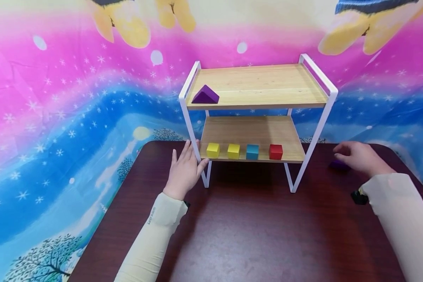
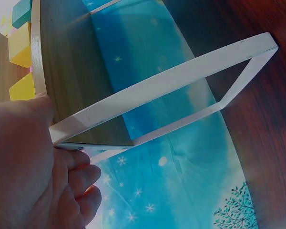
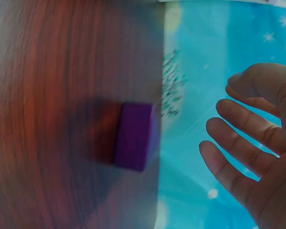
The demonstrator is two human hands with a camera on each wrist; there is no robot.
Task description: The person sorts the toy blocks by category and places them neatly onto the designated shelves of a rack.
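My left hand (image 1: pixel 184 172) holds the left side of a two-tier shelf (image 1: pixel 257 88) with a wooden top and white metal frame. Its thumb is at the lower board's front corner, and the fingers lie on the outer side of the white post (image 2: pixel 157 83). Over at the right, my right hand (image 1: pixel 363 156) hovers above a purple block (image 3: pixel 133 136) on the table. In the right wrist view the fingers are spread and bent a little, apart from the block. The head view shows the hand partly covering that block.
On the top board sits a purple triangular block (image 1: pixel 206 95). Along the lower board's front edge stand two yellow cubes, one a yellow cube (image 1: pixel 213 150) at the left, then a blue cube (image 1: pixel 252 152) and a red cube (image 1: pixel 276 152). A patterned cloth (image 1: pixel 74 129) hangs behind the dark table (image 1: pixel 253 235).
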